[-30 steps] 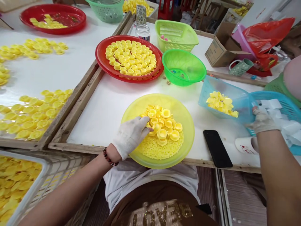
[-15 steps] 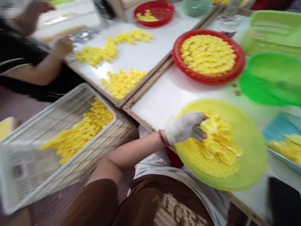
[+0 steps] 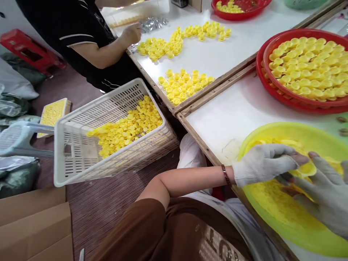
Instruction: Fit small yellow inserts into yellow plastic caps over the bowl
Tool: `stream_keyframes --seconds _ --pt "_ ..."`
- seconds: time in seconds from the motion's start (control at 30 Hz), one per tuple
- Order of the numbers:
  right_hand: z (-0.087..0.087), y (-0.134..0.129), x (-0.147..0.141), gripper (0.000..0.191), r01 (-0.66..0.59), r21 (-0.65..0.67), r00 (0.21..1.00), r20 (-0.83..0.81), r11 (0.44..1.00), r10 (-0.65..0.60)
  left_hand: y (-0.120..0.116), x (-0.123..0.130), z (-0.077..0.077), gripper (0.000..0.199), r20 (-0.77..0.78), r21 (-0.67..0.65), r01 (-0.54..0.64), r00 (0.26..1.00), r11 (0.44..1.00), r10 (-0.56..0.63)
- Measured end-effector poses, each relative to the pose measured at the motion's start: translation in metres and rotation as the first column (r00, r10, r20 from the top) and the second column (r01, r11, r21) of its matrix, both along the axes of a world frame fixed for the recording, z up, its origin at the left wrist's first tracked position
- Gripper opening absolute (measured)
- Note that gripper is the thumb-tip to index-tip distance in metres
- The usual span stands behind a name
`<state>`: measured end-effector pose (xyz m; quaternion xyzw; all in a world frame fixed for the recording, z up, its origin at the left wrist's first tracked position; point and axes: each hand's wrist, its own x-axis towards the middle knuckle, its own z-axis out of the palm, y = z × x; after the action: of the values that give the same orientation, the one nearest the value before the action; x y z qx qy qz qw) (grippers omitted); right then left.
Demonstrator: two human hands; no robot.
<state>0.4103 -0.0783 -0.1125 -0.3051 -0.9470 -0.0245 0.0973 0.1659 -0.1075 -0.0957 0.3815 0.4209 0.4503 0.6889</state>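
Head view: two wood-edged white tables (image 3: 225, 119) meet beyond one yellow bowl (image 3: 307, 239). One white crate (image 3: 77, 178) stands left of the bowl, presumably for easy reach. Two red trays (image 3: 264, 85) lie beyond the bowl, apparently stacked to save space. Over the bowl, the left hand (image 3: 266, 165) pinches one yellow cup (image 3: 307, 170), likely for control; the right hand (image 3: 324, 194) meets its far side, fingers spread, grip indeterminable.

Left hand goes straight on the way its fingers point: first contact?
Probably the yellow cup at the fingertips of the left hand, then the right hand; depth and contact are hard to judge.
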Motion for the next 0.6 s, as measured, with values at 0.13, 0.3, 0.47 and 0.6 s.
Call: stream_keyframes --seconds 0.13,0.3,0.47,0.6 --pt "0.026 -0.054 -0.034 0.045 0.189 -0.224 0.976 -0.061 0.956 -0.207 0.0 0.0 -0.001 0.029 0.214 0.093 -0.005 0.977 0.996 -0.016" --pt "0.021 -0.072 -0.089 0.033 0.333 -0.464 0.943 0.145 0.821 -0.3 0.005 -0.004 0.004 0.029 0.041 0.06 -0.027 0.999 0.998 0.024" --pt "0.021 -0.054 -0.094 0.034 0.348 -0.624 0.935 0.176 0.7 -0.308 0.015 -0.007 0.004 0.036 -0.129 0.077 0.061 0.99 0.995 -0.051" --pt "0.019 -0.051 -0.085 0.03 0.243 -0.814 0.92 0.022 0.527 -0.39 0.016 -0.008 0.006 0.038 -0.279 0.117 0.115 0.957 0.986 -0.078"
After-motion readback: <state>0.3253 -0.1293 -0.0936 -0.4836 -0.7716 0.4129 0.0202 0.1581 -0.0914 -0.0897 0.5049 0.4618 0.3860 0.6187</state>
